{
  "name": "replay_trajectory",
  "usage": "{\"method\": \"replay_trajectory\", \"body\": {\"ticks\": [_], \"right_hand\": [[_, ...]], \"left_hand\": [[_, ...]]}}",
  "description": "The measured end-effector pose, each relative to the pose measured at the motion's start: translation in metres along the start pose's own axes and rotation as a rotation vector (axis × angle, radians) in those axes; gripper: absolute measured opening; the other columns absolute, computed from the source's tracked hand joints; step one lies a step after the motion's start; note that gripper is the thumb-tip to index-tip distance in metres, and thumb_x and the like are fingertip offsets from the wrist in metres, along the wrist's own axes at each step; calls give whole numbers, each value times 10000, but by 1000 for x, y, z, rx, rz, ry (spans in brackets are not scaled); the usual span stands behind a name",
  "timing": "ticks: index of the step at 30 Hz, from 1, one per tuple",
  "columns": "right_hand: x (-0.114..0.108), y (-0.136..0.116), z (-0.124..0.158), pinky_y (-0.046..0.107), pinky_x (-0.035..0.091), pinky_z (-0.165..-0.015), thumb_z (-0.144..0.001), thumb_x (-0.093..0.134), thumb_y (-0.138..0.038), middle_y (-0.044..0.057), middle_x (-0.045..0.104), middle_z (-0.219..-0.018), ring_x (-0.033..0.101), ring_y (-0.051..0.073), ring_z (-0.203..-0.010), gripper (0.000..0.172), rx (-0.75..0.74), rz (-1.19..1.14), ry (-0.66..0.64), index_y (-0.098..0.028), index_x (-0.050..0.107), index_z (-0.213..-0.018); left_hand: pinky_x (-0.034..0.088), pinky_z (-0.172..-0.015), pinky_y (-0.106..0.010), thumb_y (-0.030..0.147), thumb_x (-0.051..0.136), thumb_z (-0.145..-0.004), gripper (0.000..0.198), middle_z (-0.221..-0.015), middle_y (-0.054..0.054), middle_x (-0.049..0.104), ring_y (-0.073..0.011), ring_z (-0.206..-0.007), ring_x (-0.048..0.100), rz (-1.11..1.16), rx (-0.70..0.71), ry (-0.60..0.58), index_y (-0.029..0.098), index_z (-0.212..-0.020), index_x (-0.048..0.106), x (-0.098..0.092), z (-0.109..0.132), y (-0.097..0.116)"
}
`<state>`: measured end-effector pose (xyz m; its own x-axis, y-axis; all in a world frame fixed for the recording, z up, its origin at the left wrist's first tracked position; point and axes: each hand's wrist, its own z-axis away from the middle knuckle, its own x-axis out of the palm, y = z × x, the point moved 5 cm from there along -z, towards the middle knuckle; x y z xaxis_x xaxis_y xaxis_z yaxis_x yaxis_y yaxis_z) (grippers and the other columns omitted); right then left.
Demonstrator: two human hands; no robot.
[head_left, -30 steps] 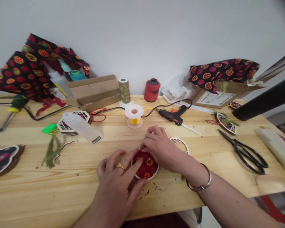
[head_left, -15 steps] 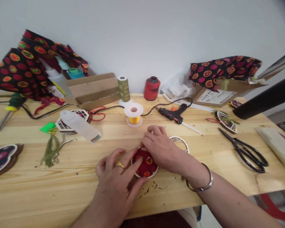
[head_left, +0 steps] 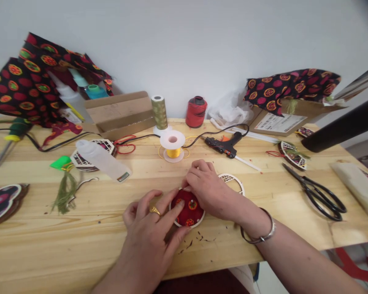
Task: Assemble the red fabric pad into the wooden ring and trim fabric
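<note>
A round piece of dark red fabric (head_left: 194, 215) with orange and green motifs sits inside a pale ring on the table. My left hand (head_left: 151, 230), wearing a gold ring, holds it by the left side, thumb at the near edge and a finger lying across the fabric. With curled fingers my right hand (head_left: 207, 190) pinches its far edge; the fingertips are partly hidden. Just behind my right wrist lies a pale openwork round frame (head_left: 233, 179), partly covered.
Behind the hands stand a yellow thread spool (head_left: 172, 153), a green thread cone (head_left: 159, 112) and a red thread cone (head_left: 196, 112). A glue gun (head_left: 225, 146) and scissors (head_left: 317, 194) lie right; a plastic bottle (head_left: 102, 159), tassel (head_left: 64, 192) and screwdriver (head_left: 14, 136) lie left.
The view has shifted very slightly. Both hands stay on the round fabric piece in nearly the same grip.
</note>
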<state>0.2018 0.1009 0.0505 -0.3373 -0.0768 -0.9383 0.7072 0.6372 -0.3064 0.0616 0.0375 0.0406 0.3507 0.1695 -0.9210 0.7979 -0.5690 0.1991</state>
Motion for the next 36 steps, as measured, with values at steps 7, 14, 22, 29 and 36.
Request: {"method": "replay_trajectory", "body": {"ticks": [7, 14, 22, 29, 36], "right_hand": [[1, 3, -3, 374, 315, -804, -887, 587, -111, 64, 649, -869, 411, 249, -982, 74, 0, -23, 21, -148, 644, -860], [-5, 0, -2, 390, 323, -844, -895, 580, -111, 62, 652, -853, 415, 253, -1011, 107, -38, -36, 25, -145, 671, -851], [-11, 5, -1, 399, 343, -892, -900, 548, -75, 72, 661, -888, 412, 248, -1027, 161, -35, -111, 46, -145, 692, -909], [-17, 4, 1, 397, 335, -901, -914, 530, -98, 69, 666, -916, 418, 249, -1047, 172, -64, -124, 77, -163, 689, -930], [-12, -1, 2, 390, 317, -855, -936, 524, -146, 57, 647, -840, 421, 246, -1017, 173, -162, 0, 77, -182, 686, -886]], "left_hand": [[324, -873, -538, 260, 647, -830, 311, -1317, -49, 630, -364, -1150, 440, 14, 4, 3, 244, -1141, 646, 1, 0, -1], [312, -906, -542, 245, 619, -828, 350, -1299, -76, 630, -364, -1159, 438, 17, -1, -2, 218, -1176, 602, -2, -1, 1], [304, -907, -530, 248, 592, -841, 450, -1316, -72, 618, -352, -1142, 447, 13, -5, -14, 216, -1287, 542, -2, -3, 2], [301, -928, -561, 239, 565, -845, 455, -1347, -96, 585, -367, -1188, 418, -3, -28, -66, 242, -1300, 559, 0, -2, 2], [319, -917, -585, 243, 580, -845, 396, -1406, -117, 530, -381, -1203, 409, -6, -19, -60, 245, -1239, 613, -2, -3, 4]]}}
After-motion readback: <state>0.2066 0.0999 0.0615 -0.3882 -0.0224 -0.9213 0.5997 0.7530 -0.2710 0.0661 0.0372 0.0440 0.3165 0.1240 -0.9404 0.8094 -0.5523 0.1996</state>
